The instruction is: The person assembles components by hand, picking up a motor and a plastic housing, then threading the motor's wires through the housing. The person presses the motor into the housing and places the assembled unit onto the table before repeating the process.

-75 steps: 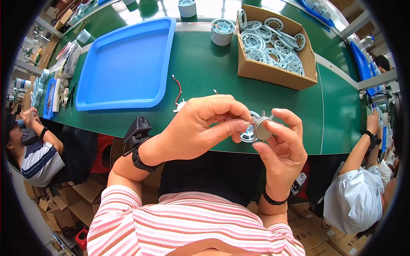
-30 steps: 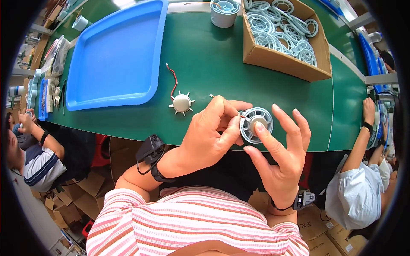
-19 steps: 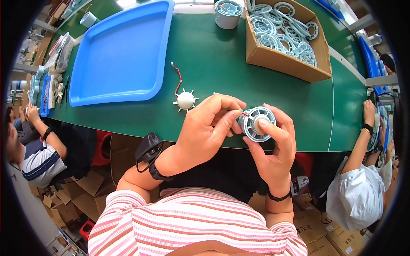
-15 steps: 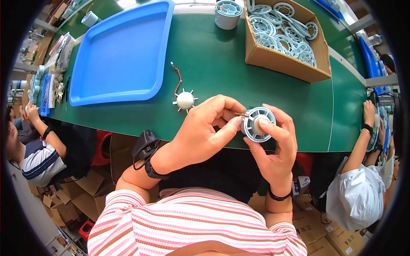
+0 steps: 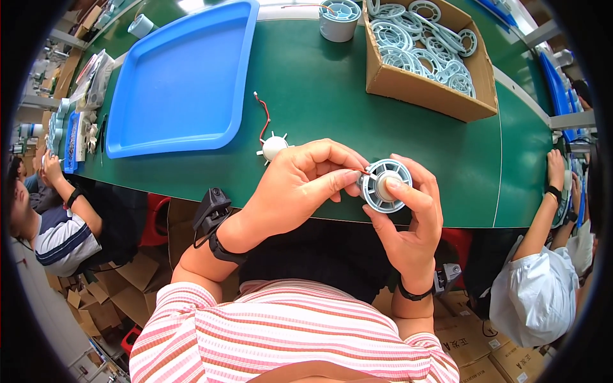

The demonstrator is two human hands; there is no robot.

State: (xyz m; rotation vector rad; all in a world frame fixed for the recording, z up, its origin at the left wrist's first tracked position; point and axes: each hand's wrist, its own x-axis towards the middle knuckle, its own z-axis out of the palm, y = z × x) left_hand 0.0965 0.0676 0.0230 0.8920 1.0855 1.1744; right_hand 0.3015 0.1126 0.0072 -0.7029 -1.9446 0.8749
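Observation:
My right hand (image 5: 414, 220) grips a pale blue round spoked housing (image 5: 377, 200) just over the table's near edge. Its thumb presses on the white hub of a motor seated in the middle, and the fingers wrap the far side. From the left, my left hand (image 5: 281, 195) pinches a thin red wire (image 5: 361, 170) between thumb and forefinger at the housing's rim; the wire's far end is hidden by the fingers. Beyond my left hand, a white motor with radiating arms (image 5: 274, 147) lies on the green table, its red lead (image 5: 263, 120) stretching away to a small white connector.
A blue tray (image 5: 185, 145) lies at the left. At the far right stands a cardboard box (image 5: 434, 105) of pale blue spoked rings. A pale blue cylindrical housing (image 5: 338, 30) stands beside it, another (image 5: 140, 27) at far left. Co-workers sit on both sides.
My left fingers have closed in on the wire at the rim, and less of it shows. My left hand now partly covers the loose motor. The right hand's hold stays the same.

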